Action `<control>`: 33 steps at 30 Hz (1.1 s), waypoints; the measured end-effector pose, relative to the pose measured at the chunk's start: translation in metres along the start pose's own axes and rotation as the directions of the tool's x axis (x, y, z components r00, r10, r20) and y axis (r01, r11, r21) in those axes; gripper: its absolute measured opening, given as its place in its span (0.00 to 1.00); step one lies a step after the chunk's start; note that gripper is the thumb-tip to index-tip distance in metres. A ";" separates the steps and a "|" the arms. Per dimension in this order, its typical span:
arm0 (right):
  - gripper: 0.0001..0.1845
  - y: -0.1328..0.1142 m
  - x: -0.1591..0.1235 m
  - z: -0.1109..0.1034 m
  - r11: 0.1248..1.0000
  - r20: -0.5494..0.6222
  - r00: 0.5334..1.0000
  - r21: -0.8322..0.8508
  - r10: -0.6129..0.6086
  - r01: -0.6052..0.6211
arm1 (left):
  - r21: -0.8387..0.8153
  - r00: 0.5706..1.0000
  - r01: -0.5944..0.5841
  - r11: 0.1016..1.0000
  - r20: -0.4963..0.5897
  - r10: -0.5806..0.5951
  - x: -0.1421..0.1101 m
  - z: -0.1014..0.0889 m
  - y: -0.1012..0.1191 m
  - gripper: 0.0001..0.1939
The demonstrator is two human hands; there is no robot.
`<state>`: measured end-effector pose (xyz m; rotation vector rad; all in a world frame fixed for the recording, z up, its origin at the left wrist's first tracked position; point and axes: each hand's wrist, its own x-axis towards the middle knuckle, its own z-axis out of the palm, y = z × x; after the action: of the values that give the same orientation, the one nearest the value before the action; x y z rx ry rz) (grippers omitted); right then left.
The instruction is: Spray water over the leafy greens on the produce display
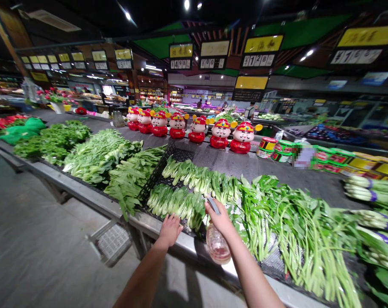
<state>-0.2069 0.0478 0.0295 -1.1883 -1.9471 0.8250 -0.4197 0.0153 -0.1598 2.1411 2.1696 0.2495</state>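
Observation:
My right hand [221,219] grips the grey head of a clear spray bottle [218,247], whose round body hangs below the fingers over the stand's metal front edge. Some reddish colour shows in the lower part of the bottle. My left hand [171,230] is open, fingers stretched toward the front row of small bok choy [177,202]; whether it touches them I cannot tell. Behind lies a second row of bok choy [202,177] in the same black mesh tray. Long-stemmed leafy greens [286,218] are to the right of the bottle.
More leafy greens [98,154] cover the stand to the left. Red figurine jars [220,133] and stacked tubs [283,150] line the back. Wrapped green stalks [370,192] lie far right. A grey crate [112,241] sits low at the left, beneath the metal edge [149,224].

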 end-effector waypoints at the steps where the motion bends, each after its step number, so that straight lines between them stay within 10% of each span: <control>1: 0.18 0.001 -0.001 0.000 1.000 0.008 1.000 0.005 0.014 -0.014 | 0.001 1.000 0.000 1.000 -0.001 0.000 0.000 0.000 0.000 0.27; 33: 0.20 0.015 -0.029 -0.043 0.996 -0.102 0.991 0.045 0.086 -0.082 | 0.049 1.000 0.003 0.999 0.010 -0.003 0.001 -0.002 0.001 0.26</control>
<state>-0.1550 0.0336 0.0344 -1.2716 -1.7991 0.8254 -0.4189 0.0160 -0.1579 2.1598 2.1959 0.1870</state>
